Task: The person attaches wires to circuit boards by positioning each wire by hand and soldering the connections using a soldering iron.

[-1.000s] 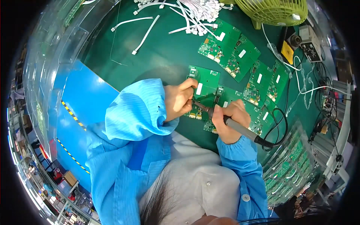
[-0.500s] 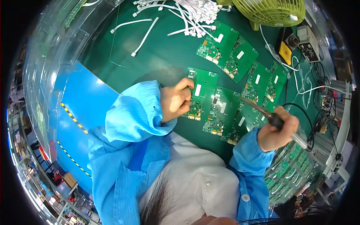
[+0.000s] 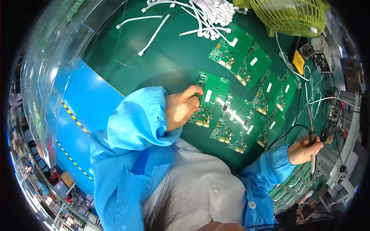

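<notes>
My right hand (image 3: pixel 302 150) is closed round the dark grip of a soldering iron (image 3: pixel 311 131), held off to the right of the boards. Its thin tip points away from me, toward the far side. On the left, my left hand (image 3: pixel 182 106) has its fingers curled in at the left edge of a green circuit board (image 3: pixel 217 86). The thumb and fingertips are closed against that edge; just what lies between them is partly hidden. Beside this board, a second circuit board (image 3: pixel 227 127) catches a bright streak of light. More boards overlap to its right.
Two overlapping circuit boards (image 3: pixel 262 63) lie farther back. White connector cables (image 3: pixel 216 15) are heaped at the far edge, with two loose cables to their left. A green fan (image 3: pixel 289 17) and a grey control box (image 3: pixel 321 57) stand at the far right, near tangled black cords.
My right hand has swung right, away from the boards, and the soldering iron has turned from pointing left over them to pointing up. My left hand stays at its board's edge.
</notes>
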A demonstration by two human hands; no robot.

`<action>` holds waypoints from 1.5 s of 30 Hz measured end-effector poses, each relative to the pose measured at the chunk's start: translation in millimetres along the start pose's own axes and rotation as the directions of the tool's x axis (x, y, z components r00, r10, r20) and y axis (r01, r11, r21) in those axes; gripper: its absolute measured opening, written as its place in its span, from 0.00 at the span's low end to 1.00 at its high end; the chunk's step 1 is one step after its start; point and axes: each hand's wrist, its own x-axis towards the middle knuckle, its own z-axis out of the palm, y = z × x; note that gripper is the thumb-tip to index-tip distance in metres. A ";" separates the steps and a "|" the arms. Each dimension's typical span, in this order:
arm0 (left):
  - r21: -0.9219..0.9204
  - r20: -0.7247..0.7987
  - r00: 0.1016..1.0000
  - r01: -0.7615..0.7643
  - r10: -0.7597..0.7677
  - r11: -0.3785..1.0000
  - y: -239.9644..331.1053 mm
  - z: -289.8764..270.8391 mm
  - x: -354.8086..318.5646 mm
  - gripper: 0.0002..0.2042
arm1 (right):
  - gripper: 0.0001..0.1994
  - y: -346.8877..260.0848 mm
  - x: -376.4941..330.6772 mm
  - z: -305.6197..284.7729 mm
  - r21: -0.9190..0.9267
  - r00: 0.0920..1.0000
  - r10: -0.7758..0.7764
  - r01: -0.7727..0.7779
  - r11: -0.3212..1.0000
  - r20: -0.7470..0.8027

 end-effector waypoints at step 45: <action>0.322 -0.296 0.932 -0.109 0.209 0.940 -45.4 -68.5 -2.2 0.02 | 0.15 -0.6 17.5 -18.1 0.107 0.982 0.117 -0.134 0.985 0.150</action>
